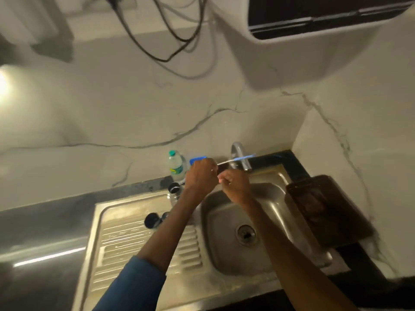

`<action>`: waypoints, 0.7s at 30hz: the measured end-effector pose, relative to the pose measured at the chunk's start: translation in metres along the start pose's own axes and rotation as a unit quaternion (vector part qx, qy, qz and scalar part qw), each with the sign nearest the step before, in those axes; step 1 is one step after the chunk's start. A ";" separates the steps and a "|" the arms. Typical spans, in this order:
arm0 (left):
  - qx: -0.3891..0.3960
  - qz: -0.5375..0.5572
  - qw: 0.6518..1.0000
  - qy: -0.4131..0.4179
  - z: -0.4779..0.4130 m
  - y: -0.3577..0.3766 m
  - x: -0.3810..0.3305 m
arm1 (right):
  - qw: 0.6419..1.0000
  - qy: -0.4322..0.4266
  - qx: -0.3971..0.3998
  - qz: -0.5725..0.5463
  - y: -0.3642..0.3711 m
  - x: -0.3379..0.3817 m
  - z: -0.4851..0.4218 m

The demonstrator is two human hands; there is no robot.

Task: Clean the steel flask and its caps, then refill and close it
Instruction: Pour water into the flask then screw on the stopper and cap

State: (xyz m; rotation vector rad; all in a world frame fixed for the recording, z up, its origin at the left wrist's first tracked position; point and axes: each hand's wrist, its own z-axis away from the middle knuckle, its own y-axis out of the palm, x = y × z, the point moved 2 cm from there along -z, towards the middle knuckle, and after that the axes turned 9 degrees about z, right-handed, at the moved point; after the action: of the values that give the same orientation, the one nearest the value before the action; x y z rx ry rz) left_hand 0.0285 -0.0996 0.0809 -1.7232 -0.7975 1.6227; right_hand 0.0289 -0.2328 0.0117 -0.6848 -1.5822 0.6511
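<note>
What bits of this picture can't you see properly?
Head view:
- The thin blue and white stick pinched by the left hand: blurred, so its tip is unclear.
- The right hand: curled fingers hide whether it holds anything.
- The blue object at the wall: mostly behind the left hand.
- The open steel flask: partly behind the left forearm, inside too dark.
- The round black cap: blurred, details lost.

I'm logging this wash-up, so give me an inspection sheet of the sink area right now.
Surface: steel sink with ribbed drainboard, dark counter.
Job's things: open steel flask upright on drainboard; black round cap lying nearby.
Clutter: clear plastic bottle with green cap; blue block; dark brown board.
Hands: left hand grips thin white-and-blue stick; right hand curled, contents unclear.
Cables: black cables hang on wall.
Surroundings: marbled wall, chrome tap.
</note>
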 end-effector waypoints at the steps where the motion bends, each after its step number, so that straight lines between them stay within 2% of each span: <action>1: -0.014 -0.006 1.000 -0.009 -0.004 -0.013 0.010 | 1.000 -0.008 0.011 0.008 0.008 0.009 -0.005; 6: -0.080 -0.040 0.996 -0.028 -0.040 -0.049 0.062 | 1.000 -0.010 0.028 0.000 0.036 0.033 -0.031; 8: -0.084 -0.064 0.994 -0.030 -0.059 -0.052 0.082 | 0.999 -0.013 0.043 0.011 0.042 0.040 -0.042; 15: 0.020 -0.189 0.979 -0.068 -0.113 -0.032 0.133 | 0.997 0.017 0.076 -0.010 0.061 0.029 -0.074; 18: 0.046 -0.186 0.979 -0.073 -0.124 -0.020 0.153 | 0.997 0.013 0.082 -0.009 0.065 0.022 -0.077; 21: 0.028 -0.148 0.987 -0.060 -0.128 -0.018 0.165 | 0.995 0.023 0.096 -0.018 0.070 0.018 -0.076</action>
State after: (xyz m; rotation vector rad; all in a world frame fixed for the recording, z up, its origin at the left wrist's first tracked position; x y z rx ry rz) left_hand 0.1656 0.0365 -0.0011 -1.4017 -1.0038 1.5388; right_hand 0.1076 -0.1710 -0.0200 -0.5240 -1.4650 0.7450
